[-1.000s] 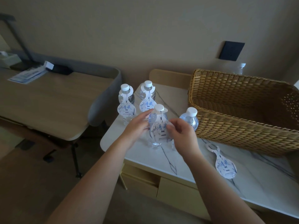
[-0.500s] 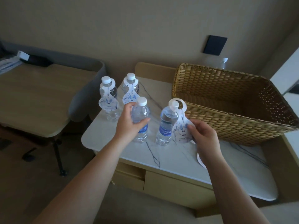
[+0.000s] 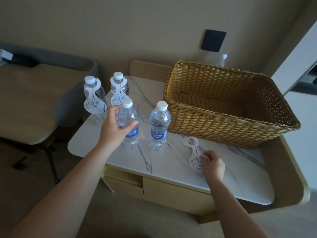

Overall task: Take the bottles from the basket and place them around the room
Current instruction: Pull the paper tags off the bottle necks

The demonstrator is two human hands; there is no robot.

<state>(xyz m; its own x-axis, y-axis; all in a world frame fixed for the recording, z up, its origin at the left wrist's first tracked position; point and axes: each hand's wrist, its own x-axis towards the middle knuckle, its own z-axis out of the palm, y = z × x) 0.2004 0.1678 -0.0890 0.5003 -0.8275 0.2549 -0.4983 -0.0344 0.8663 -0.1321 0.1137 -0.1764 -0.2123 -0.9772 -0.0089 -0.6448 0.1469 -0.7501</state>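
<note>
Several clear water bottles with white caps stand upright on the marble-topped cabinet [image 3: 171, 165]. My left hand [image 3: 115, 127] grips the front left bottle [image 3: 129, 122], which carries no tag. Beside it stands a second bare bottle [image 3: 159, 126]. Behind them, two bottles [image 3: 93, 98] [image 3: 119, 88] wear white paper neck tags. My right hand [image 3: 211, 163] pinches a white paper tag [image 3: 193, 152] that lies flat on the marble in front of the wicker basket [image 3: 223, 127]. What I can see of the basket's inside is empty.
Another bottle [image 3: 222, 60] stands behind the basket by the wall, under a black wall plate [image 3: 213, 40]. A wooden desk [image 3: 25, 100] with a grey rim stands at the left, separated from the cabinet by a narrow gap. The cabinet has drawers below.
My right hand pulled the paper tag off the second front bottle and lowered it flat onto the marble at the right. My left hand stayed on the front left bottle. The camera swung right.
</note>
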